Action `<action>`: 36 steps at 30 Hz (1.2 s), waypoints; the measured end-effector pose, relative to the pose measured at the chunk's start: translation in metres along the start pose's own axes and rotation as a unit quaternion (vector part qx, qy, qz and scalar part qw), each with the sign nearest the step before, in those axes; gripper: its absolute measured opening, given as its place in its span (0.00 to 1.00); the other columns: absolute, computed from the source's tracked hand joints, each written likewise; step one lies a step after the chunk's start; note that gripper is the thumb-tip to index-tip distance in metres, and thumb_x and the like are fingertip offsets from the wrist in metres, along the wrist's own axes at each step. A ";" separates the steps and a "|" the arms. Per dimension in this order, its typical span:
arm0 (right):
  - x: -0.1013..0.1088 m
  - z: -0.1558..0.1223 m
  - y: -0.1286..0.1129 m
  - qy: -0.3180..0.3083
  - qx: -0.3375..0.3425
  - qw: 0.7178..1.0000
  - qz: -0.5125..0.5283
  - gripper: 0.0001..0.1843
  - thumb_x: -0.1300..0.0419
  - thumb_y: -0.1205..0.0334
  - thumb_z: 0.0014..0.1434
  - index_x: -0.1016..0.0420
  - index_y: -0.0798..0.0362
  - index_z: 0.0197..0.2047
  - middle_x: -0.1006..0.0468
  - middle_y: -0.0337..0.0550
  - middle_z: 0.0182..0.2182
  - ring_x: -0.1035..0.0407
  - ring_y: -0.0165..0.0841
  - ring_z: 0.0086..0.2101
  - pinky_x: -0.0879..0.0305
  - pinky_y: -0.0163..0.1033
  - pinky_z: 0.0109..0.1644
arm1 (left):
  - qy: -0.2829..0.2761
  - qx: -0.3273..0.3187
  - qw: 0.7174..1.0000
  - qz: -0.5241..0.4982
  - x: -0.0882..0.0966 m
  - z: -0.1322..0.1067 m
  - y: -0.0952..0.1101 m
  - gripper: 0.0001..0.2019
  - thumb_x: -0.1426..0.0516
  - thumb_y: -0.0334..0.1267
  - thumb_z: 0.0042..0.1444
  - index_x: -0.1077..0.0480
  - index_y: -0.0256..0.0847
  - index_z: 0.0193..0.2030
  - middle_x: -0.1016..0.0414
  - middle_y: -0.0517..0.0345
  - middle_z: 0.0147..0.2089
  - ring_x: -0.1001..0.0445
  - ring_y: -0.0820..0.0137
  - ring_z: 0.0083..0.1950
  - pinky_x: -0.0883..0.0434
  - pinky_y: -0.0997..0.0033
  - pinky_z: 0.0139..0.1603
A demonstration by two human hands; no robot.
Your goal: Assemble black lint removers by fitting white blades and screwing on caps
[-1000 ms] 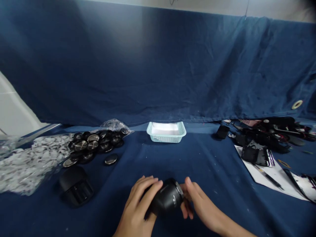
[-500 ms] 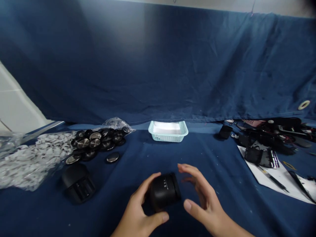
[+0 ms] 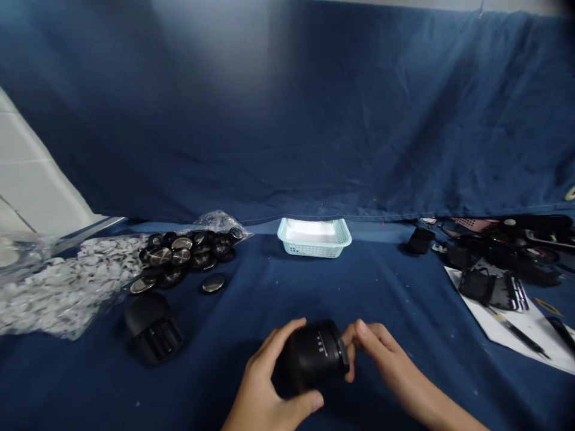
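Observation:
A black cylindrical housing [image 3: 315, 353] with small pale markings on its side lies tilted in my left hand [image 3: 269, 383], thumb below and fingers over the top. My right hand [image 3: 372, 347] has its fingers curled in at the housing's rimmed right end, close against it. Whatever those fingertips may hold is hidden behind the rim. On the left stands a similar black rounded device [image 3: 154, 328] with a hollow in its front. Just beyond it lies a single black disc with a shiny face [image 3: 213, 282].
Several black discs [image 3: 182, 256] are heaped at the left, beside a clear bag of small white parts [image 3: 76, 287]. A pale blue basket [image 3: 314, 248] stands at the back. Toward the right are a small black block [image 3: 421, 240], a paper sheet [image 3: 476, 311], a pen [image 3: 518, 334] and cluttered black parts [image 3: 507, 251].
My right hand was apart from the housing with fingers spread; now its fingers are curled against the rimmed end. The housing has turned slightly in my left hand. The whole view has shifted.

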State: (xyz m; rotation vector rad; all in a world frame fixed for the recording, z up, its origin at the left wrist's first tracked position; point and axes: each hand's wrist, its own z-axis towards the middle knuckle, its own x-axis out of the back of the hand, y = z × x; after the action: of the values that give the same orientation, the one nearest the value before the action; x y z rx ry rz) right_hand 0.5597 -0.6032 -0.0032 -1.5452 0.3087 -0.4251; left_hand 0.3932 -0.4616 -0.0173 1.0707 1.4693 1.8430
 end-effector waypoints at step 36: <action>0.006 -0.001 0.004 -0.048 0.121 0.989 -0.074 0.35 0.38 0.54 0.61 0.47 0.42 0.68 0.31 0.49 0.58 0.32 0.40 0.52 0.35 0.49 0.57 | 0.016 -0.020 1.000 -0.011 0.011 0.006 0.011 0.33 0.34 0.42 0.46 0.35 0.47 0.61 0.29 0.49 0.59 0.31 0.52 0.59 0.35 0.51 0.62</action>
State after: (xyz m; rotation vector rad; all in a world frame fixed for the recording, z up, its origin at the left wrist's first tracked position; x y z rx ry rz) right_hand 0.5645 -0.6069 -0.0065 -1.3501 0.0642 -0.4854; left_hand 0.3936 -0.4526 -0.0033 1.0062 1.4505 1.8746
